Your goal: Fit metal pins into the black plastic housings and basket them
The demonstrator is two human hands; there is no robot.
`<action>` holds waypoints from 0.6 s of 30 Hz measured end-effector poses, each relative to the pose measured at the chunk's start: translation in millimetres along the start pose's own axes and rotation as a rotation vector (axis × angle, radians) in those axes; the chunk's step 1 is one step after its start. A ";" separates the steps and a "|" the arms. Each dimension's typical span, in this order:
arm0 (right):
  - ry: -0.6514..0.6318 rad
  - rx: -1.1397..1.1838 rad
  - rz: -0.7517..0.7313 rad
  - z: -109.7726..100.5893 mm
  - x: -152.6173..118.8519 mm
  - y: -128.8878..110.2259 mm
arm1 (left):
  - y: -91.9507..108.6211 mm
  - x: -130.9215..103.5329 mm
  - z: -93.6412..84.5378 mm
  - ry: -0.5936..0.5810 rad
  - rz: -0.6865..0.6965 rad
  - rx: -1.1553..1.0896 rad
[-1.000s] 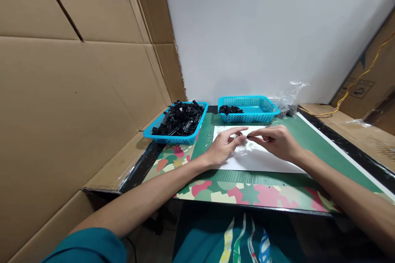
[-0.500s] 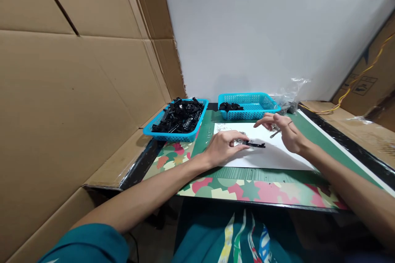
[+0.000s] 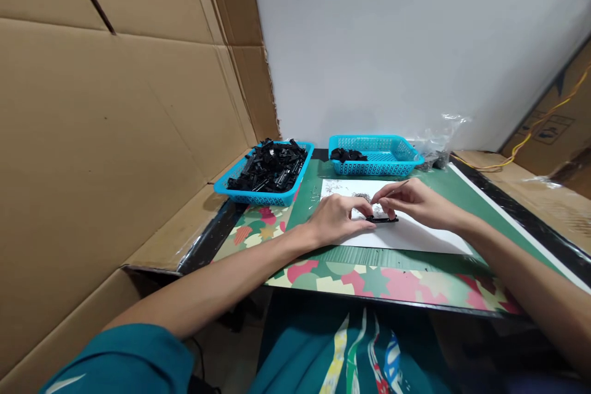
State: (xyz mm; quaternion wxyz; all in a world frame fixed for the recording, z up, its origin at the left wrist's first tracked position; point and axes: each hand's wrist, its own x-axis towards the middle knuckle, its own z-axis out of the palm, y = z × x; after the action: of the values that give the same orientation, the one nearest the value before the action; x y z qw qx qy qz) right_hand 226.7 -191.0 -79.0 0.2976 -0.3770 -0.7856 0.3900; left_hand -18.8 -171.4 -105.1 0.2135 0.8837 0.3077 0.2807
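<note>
My left hand (image 3: 336,219) pinches a slim black plastic part (image 3: 384,220) between thumb and fingers, low over a white sheet of paper (image 3: 415,241). Curled in from the right, my right hand (image 3: 412,203) has its fingertips close together at the top of that part. A thin metal tool sits in my right hand, mostly hidden by the fingers. Just behind the fingertips lies a pile of tiny metal pieces (image 3: 361,197), and more of them are scattered at the sheet's far left corner.
A blue basket (image 3: 265,200) heaped with black plastic parts stands at the back left. Behind the paper is a second blue basket (image 3: 401,167) with several black pieces at its left end. Clear plastic bags (image 3: 438,157) sit beside it. Cardboard (image 3: 138,135) walls the left side.
My right hand has moved left and down, bringing its fingertips to the black part. My left hand keeps its hold in nearly the same place. The view has shifted slightly.
</note>
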 end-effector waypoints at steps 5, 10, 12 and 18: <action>-0.030 -0.001 0.029 2.4 -2.9 -1.7 | 0.5 1.0 1.7 0.014 0.007 -0.002; -0.049 0.012 0.000 9.3 -3.4 -4.2 | -0.8 1.3 3.8 0.042 0.012 0.026; -0.042 -0.056 -0.009 10.6 -2.9 -4.5 | -0.6 1.2 4.0 0.046 0.010 0.038; -0.020 -0.181 -0.034 12.0 -1.8 -4.6 | 2.4 0.8 4.6 0.069 0.003 0.047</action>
State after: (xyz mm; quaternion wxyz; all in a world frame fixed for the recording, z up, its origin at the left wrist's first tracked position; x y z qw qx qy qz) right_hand 216.9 -199.1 -81.7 0.2608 -0.3850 -0.8270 0.3158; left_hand -14.4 -173.6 -106.9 0.1814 0.8787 0.3201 0.3042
